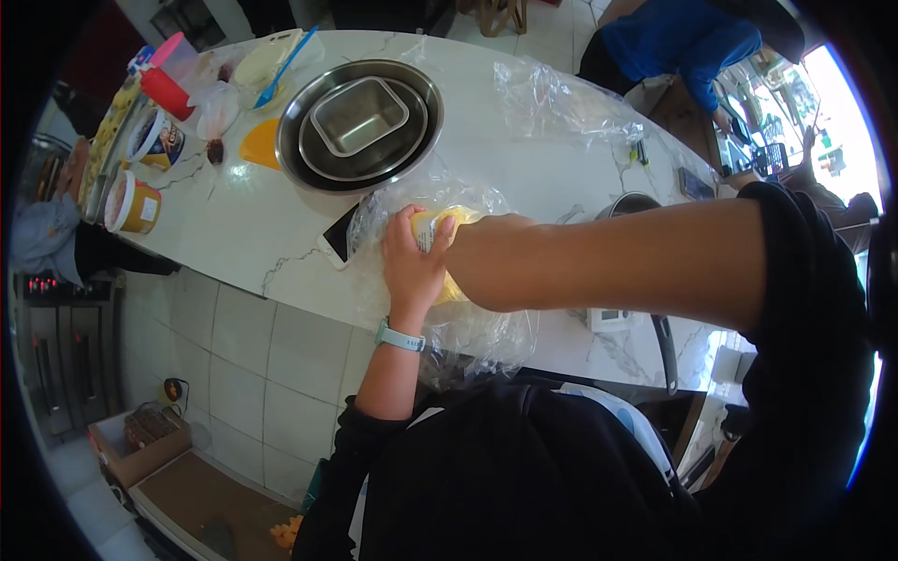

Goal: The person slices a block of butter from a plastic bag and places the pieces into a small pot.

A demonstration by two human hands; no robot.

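Note:
My left hand (413, 264), with a pale watch (400, 337) on its wrist, is closed round a yellow item with a white printed label (427, 227). Whether it is a block or a tub I cannot tell. My right hand (472, 266) reaches in from the right and presses against the same item; its fingers are hidden behind my wrist and forearm. A crumpled clear plastic bag (477, 332) lies under and around the item, at the table's near edge. Just left of my hands a phone (337, 241) is partly covered by the plastic.
Beyond my hands stand nested metal bowls (430, 103) with a square pan (360, 117), beside an orange scraper (260, 145). Tubs (140, 204) and a red bottle (166, 92) crowd the left. A long-handled pot (666, 351) and white scale (610, 321) sit right. A person in blue (655, 47) works far right.

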